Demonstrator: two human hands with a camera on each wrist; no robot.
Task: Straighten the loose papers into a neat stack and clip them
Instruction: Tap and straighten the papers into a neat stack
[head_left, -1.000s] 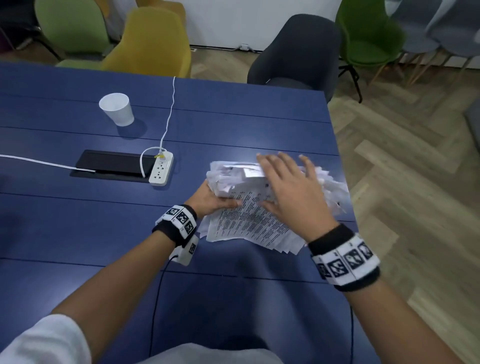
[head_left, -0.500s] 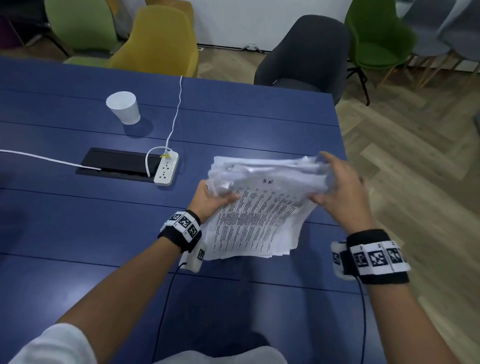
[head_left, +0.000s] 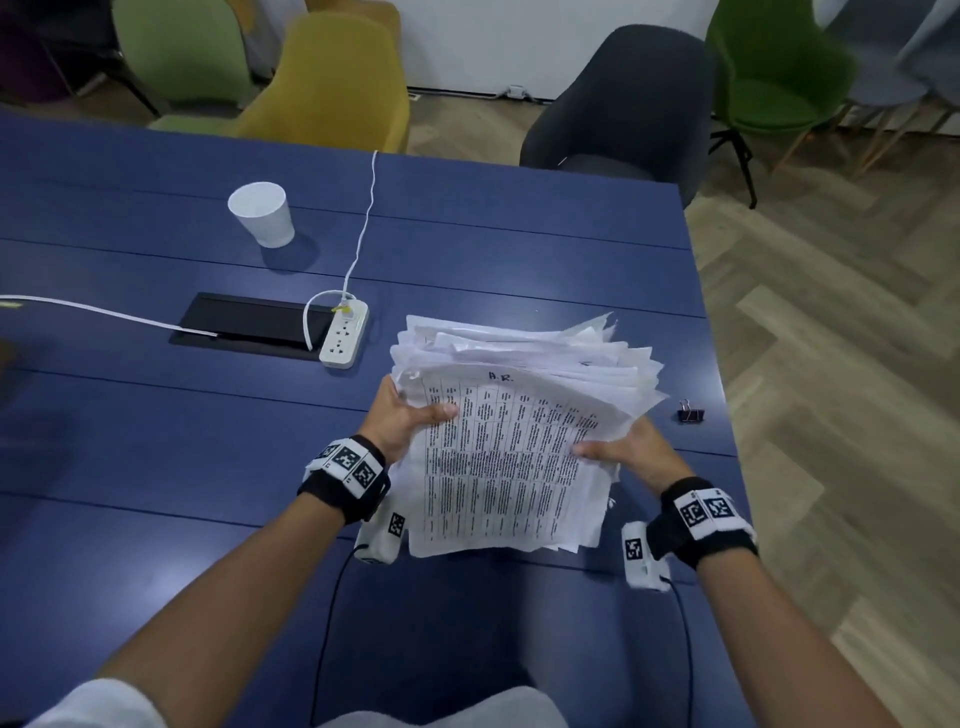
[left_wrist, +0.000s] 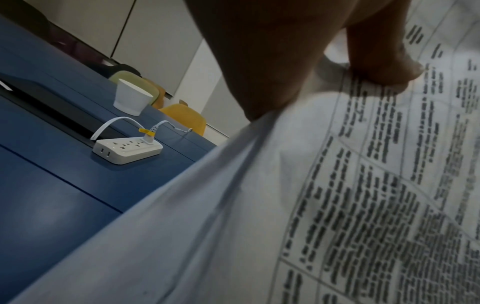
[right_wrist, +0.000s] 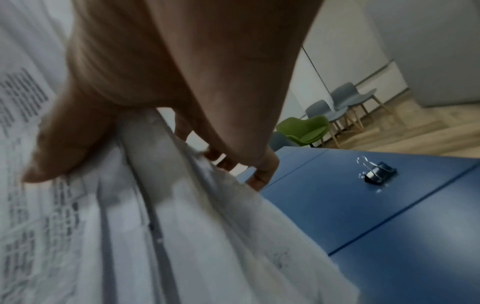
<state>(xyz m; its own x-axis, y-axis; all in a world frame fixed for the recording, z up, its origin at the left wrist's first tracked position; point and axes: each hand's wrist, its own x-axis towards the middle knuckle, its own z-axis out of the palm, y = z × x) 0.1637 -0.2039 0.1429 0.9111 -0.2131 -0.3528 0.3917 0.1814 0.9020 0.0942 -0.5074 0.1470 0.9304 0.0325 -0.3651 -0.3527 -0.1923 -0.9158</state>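
A thick, uneven bundle of printed papers (head_left: 514, 447) is held up over the blue table (head_left: 156, 441), its far edges fanned and crumpled. My left hand (head_left: 410, 421) grips its left side, thumb on the top sheet, as the left wrist view shows on the papers (left_wrist: 337, 205). My right hand (head_left: 618, 452) grips the right side, thumb on top and fingers underneath; the right wrist view shows this grip on the papers (right_wrist: 130, 226). A black binder clip (head_left: 691, 414) lies on the table to the right of the bundle, also seen as the clip (right_wrist: 376, 172).
A white paper cup (head_left: 262, 213), a white power strip (head_left: 344, 340) with its cable, and a black inset panel (head_left: 244, 325) lie on the table's left half. The table's right edge (head_left: 727, 415) runs just past the clip. Chairs stand beyond the far edge.
The papers were gathered from the table and lifted between both hands. My right hand went from lying flat on top to gripping the right side, uncovering the binder clip.
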